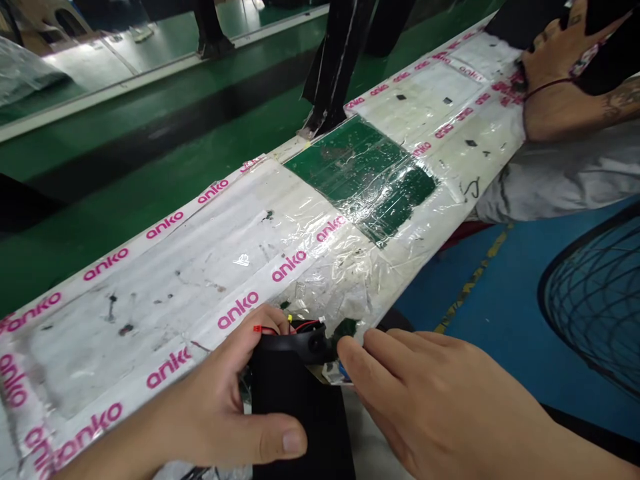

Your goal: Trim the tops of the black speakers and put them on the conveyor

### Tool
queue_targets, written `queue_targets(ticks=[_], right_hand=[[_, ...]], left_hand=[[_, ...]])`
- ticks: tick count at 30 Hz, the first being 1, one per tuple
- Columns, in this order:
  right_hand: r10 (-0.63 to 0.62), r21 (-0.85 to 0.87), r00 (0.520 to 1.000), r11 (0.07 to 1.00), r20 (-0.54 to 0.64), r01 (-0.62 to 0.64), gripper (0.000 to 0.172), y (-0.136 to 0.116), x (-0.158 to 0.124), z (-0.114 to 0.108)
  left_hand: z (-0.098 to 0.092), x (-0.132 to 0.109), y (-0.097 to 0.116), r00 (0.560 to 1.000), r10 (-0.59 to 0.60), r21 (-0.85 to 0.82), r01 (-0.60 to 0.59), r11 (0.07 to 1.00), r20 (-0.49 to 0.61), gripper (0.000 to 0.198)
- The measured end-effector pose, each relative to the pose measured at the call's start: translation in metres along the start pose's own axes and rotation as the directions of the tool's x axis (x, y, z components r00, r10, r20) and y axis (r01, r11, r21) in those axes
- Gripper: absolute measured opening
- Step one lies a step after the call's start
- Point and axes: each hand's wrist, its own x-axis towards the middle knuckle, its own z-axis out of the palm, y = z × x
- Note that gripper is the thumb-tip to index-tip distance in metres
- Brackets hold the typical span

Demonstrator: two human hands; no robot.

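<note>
I have the left hand (200, 393) clamped on a black plastic housing (295, 407) at the near edge of the surface (150, 300), fingers curled over its top. It looks light and stiff; I'd hold the moulded body, not the thin red wires (267, 329). The right hand (430, 407) sits just beside it, fingers loosely apart; I can't tell whether they touch it.
</note>
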Motion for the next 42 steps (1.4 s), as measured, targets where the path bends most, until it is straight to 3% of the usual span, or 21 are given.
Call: queue_targets(ticks=[5, 19, 31, 37, 42], right_hand=[[0.035, -0.016, 0.999, 0.999, -0.018, -0.035, 0.055, 0.000, -0.001, 0.006], [0.007, -0.004, 1.000, 1.000, 0.014, -0.007, 0.045, 0.001, 0.002, 0.000], [0.046, -0.087, 0.999, 0.995, -0.022, -0.048, 0.062, -0.001, 0.006, -0.001], [0.077, 0.009, 0.997, 0.997, 0.032, -0.077, 0.054, 0.002, 0.009, 0.004], [0.097, -0.010, 0.984, 0.995, 0.149, -0.097, 0.053, 0.002, 0.003, 0.005]], left_hand=[[-0.001, 0.001, 0.002, 1.000, 0.001, 0.013, -0.001, 1.000, 0.005, 0.056], [-0.002, -0.001, 0.000, 0.999, -0.034, -0.011, 0.034, 0.999, 0.024, 0.056], [-0.002, -0.002, 0.002, 0.998, -0.032, -0.022, 0.033, 0.999, 0.051, 0.057], [-0.004, 0.001, 0.012, 0.998, -0.043, 0.074, 0.040, 0.996, 0.036, 0.056], [-0.001, 0.004, 0.013, 0.999, -0.039, 0.089, 0.035, 0.995, 0.038, 0.050]])
